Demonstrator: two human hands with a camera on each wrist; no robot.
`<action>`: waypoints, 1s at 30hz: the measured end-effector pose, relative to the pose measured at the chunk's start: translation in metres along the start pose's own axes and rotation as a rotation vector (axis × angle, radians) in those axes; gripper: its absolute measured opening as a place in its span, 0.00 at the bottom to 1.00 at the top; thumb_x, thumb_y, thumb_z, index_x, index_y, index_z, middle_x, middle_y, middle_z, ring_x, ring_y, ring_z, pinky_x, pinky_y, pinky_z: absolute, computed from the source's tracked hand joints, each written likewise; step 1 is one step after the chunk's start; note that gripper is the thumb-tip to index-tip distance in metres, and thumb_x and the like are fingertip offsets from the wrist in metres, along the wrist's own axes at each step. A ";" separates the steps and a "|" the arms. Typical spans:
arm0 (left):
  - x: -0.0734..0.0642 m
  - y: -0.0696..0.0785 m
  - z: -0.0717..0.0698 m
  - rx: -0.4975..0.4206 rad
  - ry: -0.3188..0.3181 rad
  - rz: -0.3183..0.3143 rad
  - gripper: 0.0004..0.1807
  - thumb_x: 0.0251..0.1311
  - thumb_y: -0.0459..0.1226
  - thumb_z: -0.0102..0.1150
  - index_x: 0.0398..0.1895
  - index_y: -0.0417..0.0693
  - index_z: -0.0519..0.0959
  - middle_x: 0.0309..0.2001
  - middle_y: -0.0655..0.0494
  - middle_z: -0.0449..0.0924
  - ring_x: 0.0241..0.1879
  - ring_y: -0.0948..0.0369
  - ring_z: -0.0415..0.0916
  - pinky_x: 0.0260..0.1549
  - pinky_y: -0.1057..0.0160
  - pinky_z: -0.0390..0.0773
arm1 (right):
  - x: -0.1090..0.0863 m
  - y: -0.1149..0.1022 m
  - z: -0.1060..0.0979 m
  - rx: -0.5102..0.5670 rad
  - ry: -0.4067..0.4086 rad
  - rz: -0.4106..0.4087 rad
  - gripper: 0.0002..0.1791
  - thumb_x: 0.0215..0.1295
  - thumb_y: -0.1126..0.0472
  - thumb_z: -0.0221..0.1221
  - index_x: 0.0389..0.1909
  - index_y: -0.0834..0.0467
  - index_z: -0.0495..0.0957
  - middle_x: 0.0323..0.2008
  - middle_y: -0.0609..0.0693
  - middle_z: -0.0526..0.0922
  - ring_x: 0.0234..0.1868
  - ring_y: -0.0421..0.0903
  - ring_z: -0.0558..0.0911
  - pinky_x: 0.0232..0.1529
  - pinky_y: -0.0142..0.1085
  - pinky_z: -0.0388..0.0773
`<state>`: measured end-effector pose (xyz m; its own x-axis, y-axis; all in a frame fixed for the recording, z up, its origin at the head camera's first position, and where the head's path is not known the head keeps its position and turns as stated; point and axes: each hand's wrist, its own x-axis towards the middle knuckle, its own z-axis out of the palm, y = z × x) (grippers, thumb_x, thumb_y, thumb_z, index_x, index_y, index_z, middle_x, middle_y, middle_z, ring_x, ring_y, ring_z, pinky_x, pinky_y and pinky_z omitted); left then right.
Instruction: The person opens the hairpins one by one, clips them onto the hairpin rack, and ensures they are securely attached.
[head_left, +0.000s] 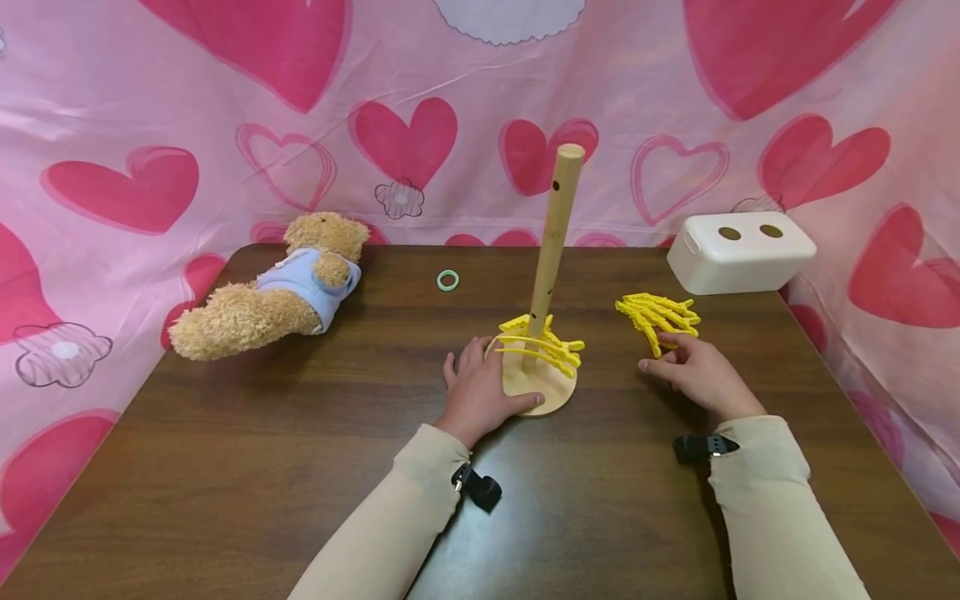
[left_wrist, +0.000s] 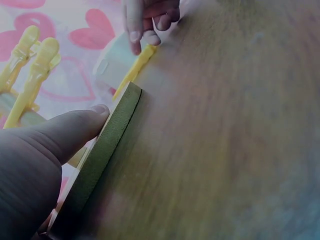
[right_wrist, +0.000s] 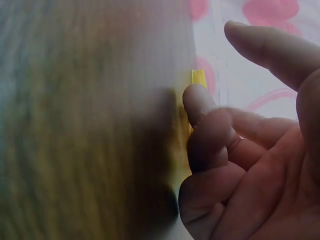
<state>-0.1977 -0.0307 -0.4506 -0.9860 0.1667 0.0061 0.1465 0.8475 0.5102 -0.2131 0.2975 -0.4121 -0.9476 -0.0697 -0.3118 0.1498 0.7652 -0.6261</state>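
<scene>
A wooden post [head_left: 555,242] rises from a round wooden base [head_left: 540,400], with several yellow plastic pieces [head_left: 558,354] around its foot. My left hand [head_left: 487,396] holds the base at its left side; its thumb [left_wrist: 82,125] lies along the base's edge [left_wrist: 107,145] in the left wrist view. To the right is a loose pile of similar yellow pieces [head_left: 652,312]. My right hand [head_left: 701,375] is at the near end of that pile, thumb spread away, other fingers bent. In the right wrist view a yellow tip [right_wrist: 198,76] shows just past the forefinger, which hides the rest.
A teddy bear [head_left: 247,321] in a blue top [head_left: 303,279] lies at the back left. A small green ring [head_left: 447,280] is on the brown table [head_left: 337,417] behind the stand. A white box [head_left: 742,258] with two round holes stands at the back right.
</scene>
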 end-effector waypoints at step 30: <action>0.000 0.000 -0.001 -0.003 0.012 -0.006 0.56 0.42 0.70 0.70 0.72 0.49 0.68 0.71 0.51 0.62 0.73 0.54 0.53 0.70 0.35 0.41 | 0.010 -0.008 0.011 0.015 0.096 0.031 0.36 0.64 0.41 0.65 0.57 0.67 0.73 0.43 0.60 0.79 0.39 0.54 0.76 0.38 0.40 0.74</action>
<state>-0.1982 -0.0316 -0.4496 -0.9876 0.1561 0.0133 0.1408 0.8470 0.5127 -0.2203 0.2833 -0.4178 -0.9652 0.0160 -0.2612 0.1826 0.7560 -0.6285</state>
